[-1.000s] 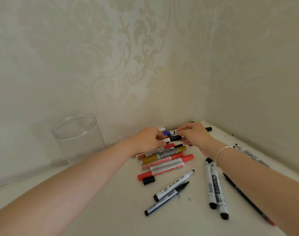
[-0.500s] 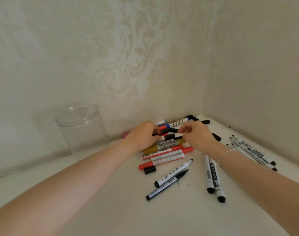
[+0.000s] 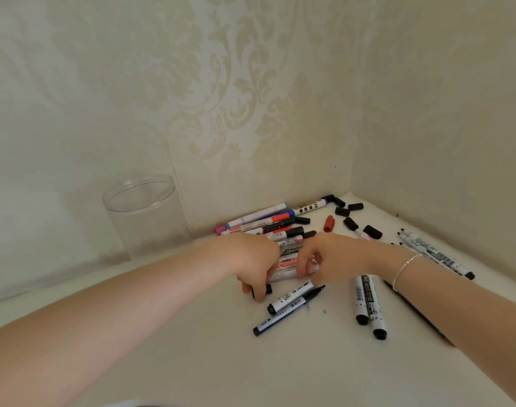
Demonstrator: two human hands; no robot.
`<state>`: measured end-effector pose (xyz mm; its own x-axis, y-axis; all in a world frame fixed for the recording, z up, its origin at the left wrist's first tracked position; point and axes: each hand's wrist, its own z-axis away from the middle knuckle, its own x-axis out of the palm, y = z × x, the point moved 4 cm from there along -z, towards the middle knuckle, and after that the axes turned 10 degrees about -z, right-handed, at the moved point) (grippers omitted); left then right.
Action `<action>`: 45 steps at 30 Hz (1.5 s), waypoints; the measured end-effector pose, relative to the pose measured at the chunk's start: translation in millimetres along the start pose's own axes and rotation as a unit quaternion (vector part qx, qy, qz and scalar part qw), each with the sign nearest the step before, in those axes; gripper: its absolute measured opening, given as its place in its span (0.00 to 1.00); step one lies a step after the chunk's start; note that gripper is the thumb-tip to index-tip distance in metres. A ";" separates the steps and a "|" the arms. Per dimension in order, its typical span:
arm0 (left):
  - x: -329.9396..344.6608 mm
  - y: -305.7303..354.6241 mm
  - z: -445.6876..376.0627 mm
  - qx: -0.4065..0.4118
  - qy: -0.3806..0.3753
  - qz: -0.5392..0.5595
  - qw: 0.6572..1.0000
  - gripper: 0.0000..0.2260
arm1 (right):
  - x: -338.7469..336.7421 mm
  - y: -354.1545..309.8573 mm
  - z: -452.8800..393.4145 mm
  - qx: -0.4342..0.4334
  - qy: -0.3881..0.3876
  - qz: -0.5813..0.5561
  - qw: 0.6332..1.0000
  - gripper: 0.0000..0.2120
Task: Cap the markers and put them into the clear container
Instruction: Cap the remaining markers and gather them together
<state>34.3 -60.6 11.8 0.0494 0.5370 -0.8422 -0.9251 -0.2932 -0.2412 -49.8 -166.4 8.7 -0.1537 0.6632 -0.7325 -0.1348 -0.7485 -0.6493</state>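
Much of the marker heap (image 3: 283,230) lay hidden under the two hands, which met over its near edge on the white counter (image 3: 192,362). The left hand (image 3: 252,261) was knuckles-up, its fingers curled down at the counter around a small black cap (image 3: 267,288); only the cap's end poked out at the hand's 5 o'clock, so how firmly it was pinched was hard to say. The right hand (image 3: 324,259) had its fingers bent inward toward the left one, resting among the red-labelled barrels in the heap, and whether that grip had closed on any single marker I could not tell, since the palm covered the fingertips. A thin bracelet (image 3: 405,268) circled the right wrist.

From the hands, the clear container (image 3: 145,212) stood upright at about 10 o'clock, well apart, against the patterned wall. Loose black caps (image 3: 346,211) and one red cap (image 3: 328,224) were scattered at 1 o'clock toward the corner. Two uncapped black-tipped markers (image 3: 289,306) lay at 6 o'clock just beside the left hand, and two capped white ones (image 3: 368,304) at 4 o'clock beside the right forearm. More markers (image 3: 436,255) at 3 o'clock were partly cut off by the right arm, and a dark pen (image 3: 409,306) ran under it.
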 end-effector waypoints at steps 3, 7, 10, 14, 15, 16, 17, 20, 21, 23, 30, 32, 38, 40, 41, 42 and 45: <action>-3.0 4.2 3.4 -0.004 0.038 -0.017 0.999 0.08 | 6.0 -1.5 0.2 0.012 -0.021 0.089 0.996 0.14; -4.8 10.4 7.0 0.008 0.065 -0.017 0.998 0.04 | 7.5 -2.5 -0.5 0.010 -0.024 0.164 0.986 0.17; -4.5 13.6 6.3 0.021 0.077 -0.001 0.997 0.07 | 6.4 0.6 -0.8 0.016 -0.020 0.202 0.979 0.19; -7.1 15.5 3.7 0.031 0.095 0.043 0.994 0.07 | -0.3 6.4 3.7 0.052 -0.004 0.251 0.967 0.18; -7.6 15.1 1.9 0.033 0.101 0.061 0.993 0.05 | -4.3 7.3 5.6 0.056 0.009 0.268 0.962 0.18; -7.9 14.4 -0.2 0.036 0.108 0.080 0.990 0.04 | -9.7 8.4 7.5 0.057 0.027 0.281 0.958 0.17; -7.6 13.2 -2.9 0.038 0.114 0.102 0.987 0.04 | -16.3 9.9 9.3 0.054 0.050 0.291 0.954 0.16; -5.0 12.6 -10.8 0.051 0.111 0.215 0.969 0.05 | -38.4 20.0 13.1 0.051 0.143 0.277 0.949 0.09; -4.2 13.6 -12.7 0.057 0.105 0.266 0.956 0.05 | -44.0 24.5 13.6 0.052 0.182 0.242 0.952 0.08; -4.3 15.0 -16.3 0.066 0.113 0.356 0.925 0.06 | -53.0 32.7 15.3 0.051 0.272 0.095 0.956 0.06; -4.8 12.2 -34.8 0.073 0.205 0.478 0.851 0.09 | -64.6 39.6 13.7 0.010 0.351 -0.487 0.800 0.10; -6.1 9.8 -39.1 0.053 0.235 0.472 0.848 0.08 | -64.5 41.0 10.4 0.003 0.347 -0.515 0.784 0.08; -16.5 5.8 -43.7 0.037 0.286 0.514 0.808 0.08 | -61.2 43.7 0.2 -0.042 0.368 -0.566 0.736 0.12; -19.3 4.9 -44.6 0.040 0.295 0.523 0.799 0.08 | -60.2 43.3 -2.6 -0.050 0.366 -0.576 0.729 0.13; -20.5 4.2 -45.2 0.037 0.303 0.522 0.796 0.08 | -59.9 43.2 -3.6 -0.053 0.368 -0.574 0.730 0.13; -21.4 3.3 -45.8 0.034 0.311 0.521 0.794 0.08 | -59.7 43.0 -4.1 -0.056 0.370 -0.571 0.731 0.13; -23.1 1.2 -49.2 0.031 0.317 0.522 0.791 0.08 | -60.1 43.4 -5.4 -0.063 0.380 -0.567 0.728 0.14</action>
<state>50.6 -112.3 7.2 -0.5940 -0.4821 -0.6440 -0.6017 -0.2651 0.7535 -41.2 -238.7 23.5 0.5784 0.6995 0.4197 0.3454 0.2561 -0.9029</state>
